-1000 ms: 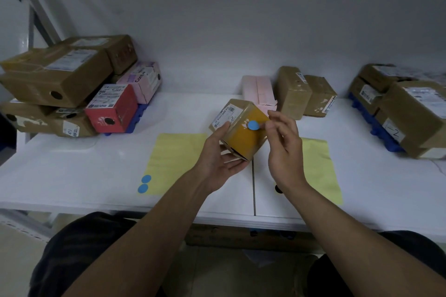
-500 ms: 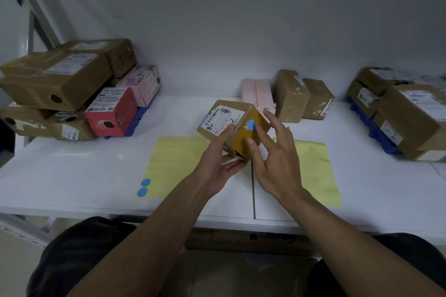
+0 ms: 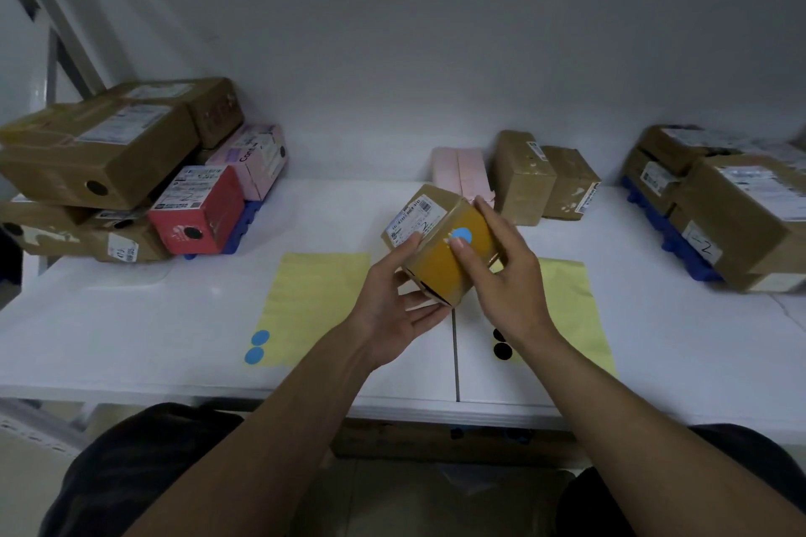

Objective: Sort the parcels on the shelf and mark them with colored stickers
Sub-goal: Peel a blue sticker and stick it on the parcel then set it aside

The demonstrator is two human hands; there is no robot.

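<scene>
Over the middle of the white shelf (image 3: 131, 318) I hold a small brown parcel (image 3: 436, 270), tilted, with a barcode label on top and a blue sticker (image 3: 461, 236) on its orange face. My left hand (image 3: 392, 310) cradles it from below, thumb against the label side. My right hand (image 3: 506, 279) grips its right side, fingers over the top edge and thumb tip touching the blue sticker. Two blue stickers (image 3: 257, 347) lie on the left yellow sheet (image 3: 314, 301); two black stickers (image 3: 501, 347) lie on the right yellow sheet (image 3: 567, 301).
A pile of brown parcels (image 3: 96, 153) with a red box (image 3: 196, 209) and a pink box, several with black stickers, stands at the left on a blue tray. A pink parcel (image 3: 458, 166) and two brown boxes (image 3: 523, 179) stand at the back. More brown parcels (image 3: 741, 209) are stacked at the right.
My right hand, spread open beside the parcel half a second ago, has closed round its right side with the thumb at the blue sticker. The parcel has tilted slightly.
</scene>
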